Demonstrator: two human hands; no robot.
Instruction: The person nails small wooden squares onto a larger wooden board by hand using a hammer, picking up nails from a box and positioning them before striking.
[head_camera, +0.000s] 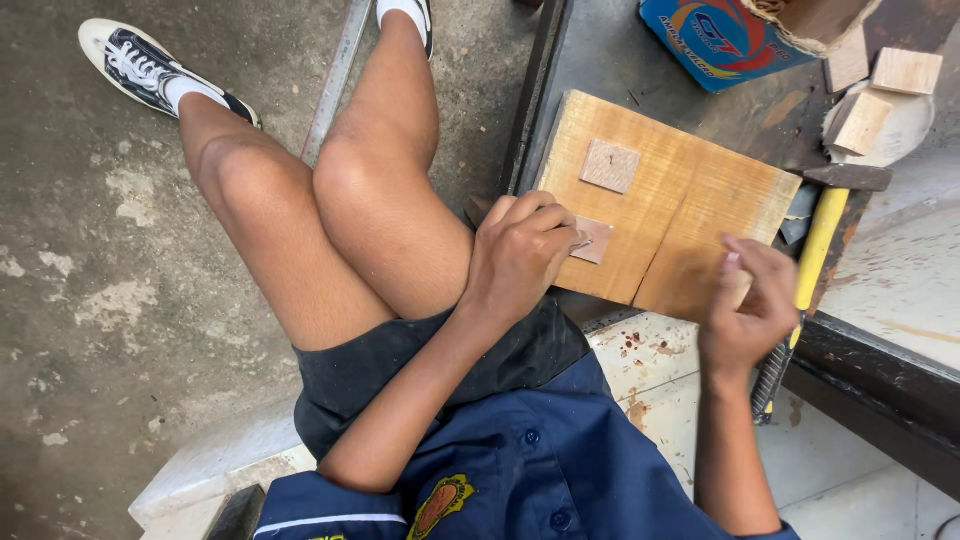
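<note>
Setting: workshop with a stained concrete floor (90, 300); a dark metal-edged workbench (600, 60) at upper right; the person sits on a pale, paint-spattered ledge (655, 370) with bare knees crossed.

Item 1. Left hand (520, 258): fingers curled closed, tips pinched on a small nail-like piece whose grey end shows at the fingertips; what it is exactly cannot be told. The tips rest at the near edge of a small square wood tile (595, 241) lying flat on the board.

Item 2. Right hand (748, 305): fingers loosely bent, thumb and forefinger close together at the board's right near corner; whether they hold anything cannot be told.

Item 3. Wooden board (690, 205): light yellow-brown plank, flat on the bench edge, tilted in view, its near edge overhanging toward the lap. A second small square tile (610, 166) lies on it, apart from the first, farther from the person, with a dark speck at its centre.

Item 4. Hammer (818, 250): yellow handle with a black ribbed grip, dark head (848, 177) beside the board's right end; it lies just beyond the right hand, untouched.

Item 5. Wood offcuts (905, 72): several pale blocks, one on a round whitish disc (905, 125), upper right.

Item 6. Blue cardboard box (715, 40): top of view, open, well apart from both hands.

Item 7. Clothing: dark blue buttoned shirt (540, 470) with a badge, dark shorts, black-and-white sneakers (140, 65).
</note>
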